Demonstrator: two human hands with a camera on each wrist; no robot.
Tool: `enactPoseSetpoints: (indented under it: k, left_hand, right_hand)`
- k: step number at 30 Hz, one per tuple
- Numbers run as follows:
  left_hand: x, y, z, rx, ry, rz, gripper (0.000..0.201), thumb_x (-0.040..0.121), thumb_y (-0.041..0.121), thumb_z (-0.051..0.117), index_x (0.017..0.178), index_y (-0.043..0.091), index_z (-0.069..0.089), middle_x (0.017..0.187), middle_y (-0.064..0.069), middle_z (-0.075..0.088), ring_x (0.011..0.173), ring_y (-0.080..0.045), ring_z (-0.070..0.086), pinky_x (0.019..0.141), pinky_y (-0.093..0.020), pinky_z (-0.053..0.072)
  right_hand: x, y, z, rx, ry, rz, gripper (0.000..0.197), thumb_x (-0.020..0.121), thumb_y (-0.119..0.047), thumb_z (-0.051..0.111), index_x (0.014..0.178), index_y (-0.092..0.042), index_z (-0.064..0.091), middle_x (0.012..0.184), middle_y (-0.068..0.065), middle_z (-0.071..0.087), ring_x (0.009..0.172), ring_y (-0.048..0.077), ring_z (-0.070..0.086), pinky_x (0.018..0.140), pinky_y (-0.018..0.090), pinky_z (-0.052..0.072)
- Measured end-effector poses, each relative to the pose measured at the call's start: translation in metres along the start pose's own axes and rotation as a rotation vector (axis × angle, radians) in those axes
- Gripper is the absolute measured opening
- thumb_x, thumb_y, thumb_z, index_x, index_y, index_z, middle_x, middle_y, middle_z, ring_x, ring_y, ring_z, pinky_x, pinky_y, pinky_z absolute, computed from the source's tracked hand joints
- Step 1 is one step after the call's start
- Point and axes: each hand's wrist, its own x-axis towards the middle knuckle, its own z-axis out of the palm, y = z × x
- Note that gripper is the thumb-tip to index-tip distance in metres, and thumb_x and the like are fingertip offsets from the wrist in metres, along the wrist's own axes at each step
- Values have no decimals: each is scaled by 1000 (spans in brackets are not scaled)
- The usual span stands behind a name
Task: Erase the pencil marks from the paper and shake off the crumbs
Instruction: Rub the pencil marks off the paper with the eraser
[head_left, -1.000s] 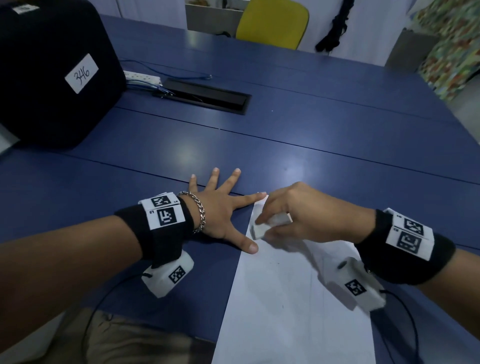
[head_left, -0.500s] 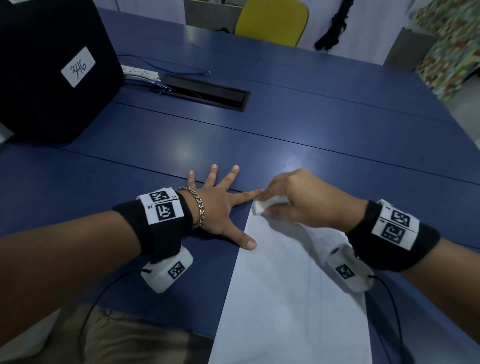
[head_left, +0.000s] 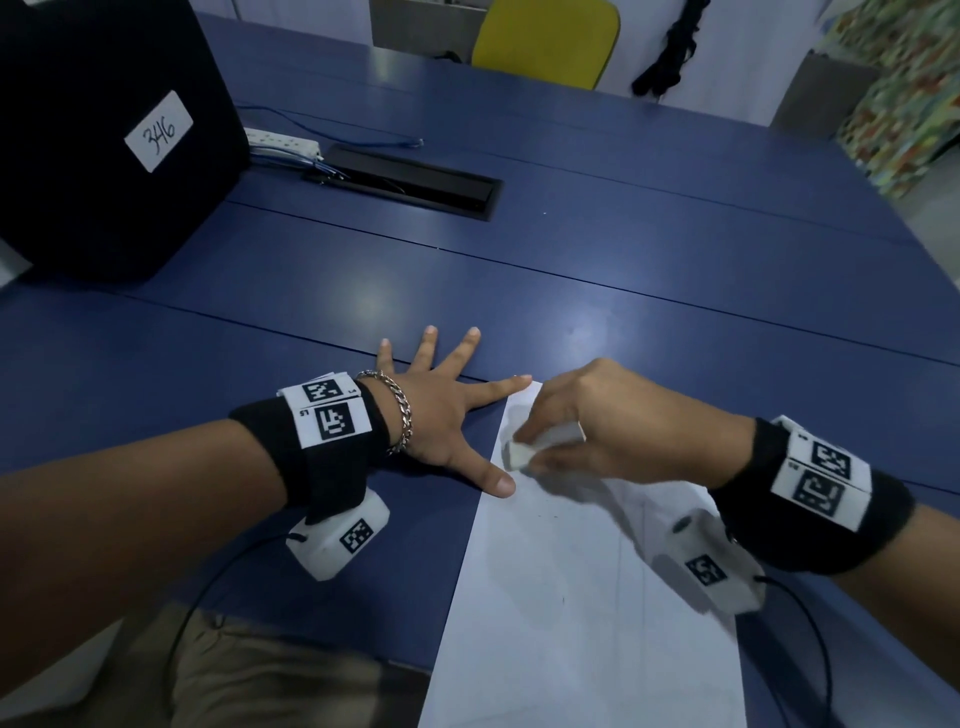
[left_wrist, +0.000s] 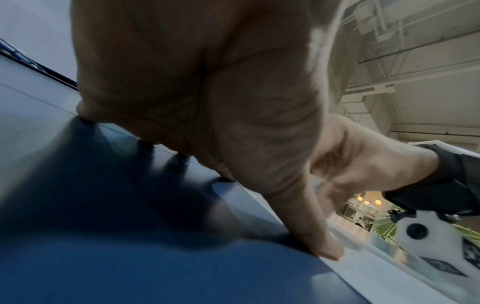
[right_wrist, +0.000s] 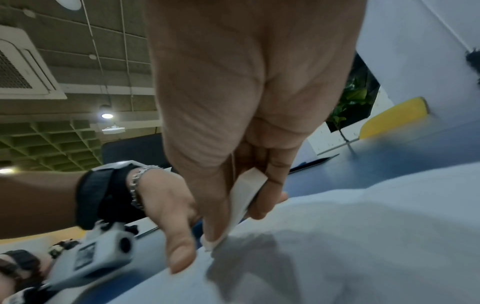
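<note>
Head view: left hand (head_left: 434, 415) splayed flat.

From my station I saw a long dark-blue panelled bench (head_left: 649, 249), a yellow plastic chair (head_left: 545, 39) at its far side, pale walls behind, and round ceiling lamps (right_wrist: 106, 115) glowing overhead.

We see open blue table (head_left: 597, 291) beyond our hands, with passage clear toward the far edge. A black case (head_left: 93, 135) blocks the far left corner; a power strip (head_left: 283, 143) and a recessed cable tray (head_left: 410, 182) lie just beside it. A yellow chair (head_left: 545, 39) stands past the far edge.
</note>
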Motion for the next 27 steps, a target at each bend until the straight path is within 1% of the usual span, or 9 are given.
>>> enactPoseSetpoints:
  k: [2, 7, 11, 13, 16, 18, 21, 24, 27]
  left_hand:
    - [0, 0, 0, 1, -1, -1, 121, 46, 108, 57, 136, 83, -20, 162, 10, -46, 151, -42, -37, 112, -80, -16]
    - [1, 2, -1, 19, -10, -8, 122, 46, 108, 55, 135, 82, -24, 162, 9, -47, 151, -42, -37, 113, -80, -14]
    - [1, 1, 0, 18, -6, -8, 122, 45, 108, 56, 136, 83, -22, 162, 9, -46, 152, -42, -36, 112, -81, -14]
    - [1, 0, 1, 17, -5, -8, 122, 45, 108, 55, 136, 83, -22, 162, 9, -46, 151, -42, -36, 112, -81, -13]
    - [1, 0, 0, 11, -12, -7, 122, 44, 109, 55, 135, 83, -22, 162, 9, -46, 151, -41, -37, 112, -81, -13]
    - [1, 1, 0, 19, -14, -6, 122, 45, 109, 54, 135, 83, -23, 162, 9, -46, 152, -41, -37, 113, -81, -13]
    - [1, 0, 0, 26, -9, -8, 122, 45, 109, 54, 136, 83, -22, 163, 8, -45, 152, -42, -35, 112, -81, -13]
    - [1, 0, 0, 22, -4, -2, 121, 46, 108, 55, 136, 82, -22, 164, 8, -44, 152, -43, -34, 112, -82, -12]
    - [1, 0, 0, 17, -3, 1, 121, 47, 108, 55, 137, 82, -20, 165, 8, -43, 153, -43, -34, 113, -81, -13]
  right_hand:
    - [0, 0, -2, 6, -44, -8, 28, 86, -40, 80, 113, -30, 80, 109, -14, 75, 98, 4, 67, 86, 21, 51]
    - [13, 16, -3, -52, 126, 140, 36, 87, -41, 77, 119, -27, 78, 115, -6, 75, 105, 16, 69, 92, 32, 53]
    - [-4, -3, 0, 9, -68, 40, 34, 85, -50, 72, 114, -33, 78, 109, -17, 74, 99, 5, 68, 87, 28, 55]
    - [-3, -1, -5, 12, -107, 50, 35, 85, -53, 71, 114, -34, 77, 107, -18, 75, 97, 5, 68, 85, 30, 56]
    - [7, 11, -10, -35, 33, 118, 32, 88, -39, 76, 117, -26, 78, 113, -9, 76, 102, 14, 69, 89, 31, 54]
    - [6, 13, -6, -44, 106, 131, 31, 89, -36, 76, 118, -25, 77, 113, -6, 76, 103, 16, 69, 86, 27, 51]
    - [-10, 2, 1, -17, 28, 104, 29, 89, -38, 76, 116, -28, 78, 112, -11, 74, 98, 9, 66, 79, 15, 45]
    - [-37, -8, -3, -17, -99, 66, 29, 90, -40, 77, 118, -33, 76, 113, -17, 71, 99, 3, 65, 86, 21, 52]
    - [-69, -14, -7, 3, 20, 135, 27, 92, -44, 75, 118, -36, 74, 109, -21, 68, 98, 1, 62, 84, 23, 52]
